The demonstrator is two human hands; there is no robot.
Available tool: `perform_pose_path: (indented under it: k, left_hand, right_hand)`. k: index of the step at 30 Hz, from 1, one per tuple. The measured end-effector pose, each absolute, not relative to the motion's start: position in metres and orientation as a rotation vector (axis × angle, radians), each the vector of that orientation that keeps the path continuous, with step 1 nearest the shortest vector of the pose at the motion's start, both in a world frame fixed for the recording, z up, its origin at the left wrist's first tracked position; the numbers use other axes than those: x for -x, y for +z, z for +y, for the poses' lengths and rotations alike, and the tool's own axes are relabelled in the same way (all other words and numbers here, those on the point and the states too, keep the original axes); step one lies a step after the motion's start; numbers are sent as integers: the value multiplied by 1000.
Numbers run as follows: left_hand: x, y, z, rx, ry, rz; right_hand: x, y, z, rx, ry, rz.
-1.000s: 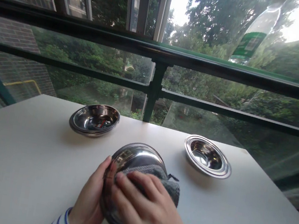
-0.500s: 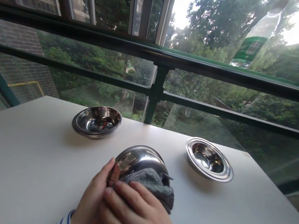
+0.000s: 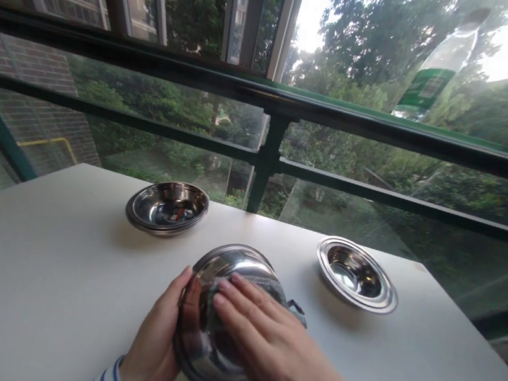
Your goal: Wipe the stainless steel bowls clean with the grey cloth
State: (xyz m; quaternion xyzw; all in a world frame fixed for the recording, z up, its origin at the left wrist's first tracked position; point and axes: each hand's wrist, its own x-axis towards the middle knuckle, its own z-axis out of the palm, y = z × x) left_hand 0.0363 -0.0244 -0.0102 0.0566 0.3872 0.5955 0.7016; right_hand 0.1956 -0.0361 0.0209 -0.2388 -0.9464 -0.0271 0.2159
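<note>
A shiny steel bowl (image 3: pixel 201 351) is tipped over in front of me, its rounded outside facing up. My left hand (image 3: pixel 158 324) grips its left rim, thumb along the edge. Across the bowl's outer surface lies my right hand (image 3: pixel 275 337), fingers stretched out and pressing a grey checked cloth (image 3: pixel 297 311) to the metal. Most of the cloth is hidden under that hand; a strip shows above the fingers and a crumpled end sticks out at the right.
Steel bowls stand on the white table (image 3: pixel 55 275): a bowl (image 3: pixel 135 218) at the back left, seemingly stacked, and a wide-rimmed bowl (image 3: pixel 383 299) at the right. Behind runs a green railing (image 3: pixel 204 78) with a plastic bottle (image 3: pixel 430 83) on it.
My right hand has moved with the cloth up and to the right across the bowl. More of the bowl's lower side now shows. The left hand keeps its hold.
</note>
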Motion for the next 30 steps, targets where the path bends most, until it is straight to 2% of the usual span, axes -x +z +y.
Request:
perform_pose_path:
  k: [4,9,15,22,26,30]
  left_hand:
    - [-37,-8,-24,-110,1306,818]
    - [-33,-8,-20,-15,1404,898]
    - [-32,-7,-19,-34,1374,871]
    - [-30,-9,-14,10,1456,870]
    - [-30,-9,-13,-36,1371,857]
    - [-30,-9,-13,-48,1392,864]
  right_hand:
    - [-204,20,-30,716,-19,-2494]
    - [-193,17,-36,556,-106,-2556]
    - [-206,19,-29,756,47,-2550]
    - [-189,9,-39,604,-23,-2604]
    - [-198,21,-37,723,117,-2652]
    - [-202,19,-33,710,86,-2566]
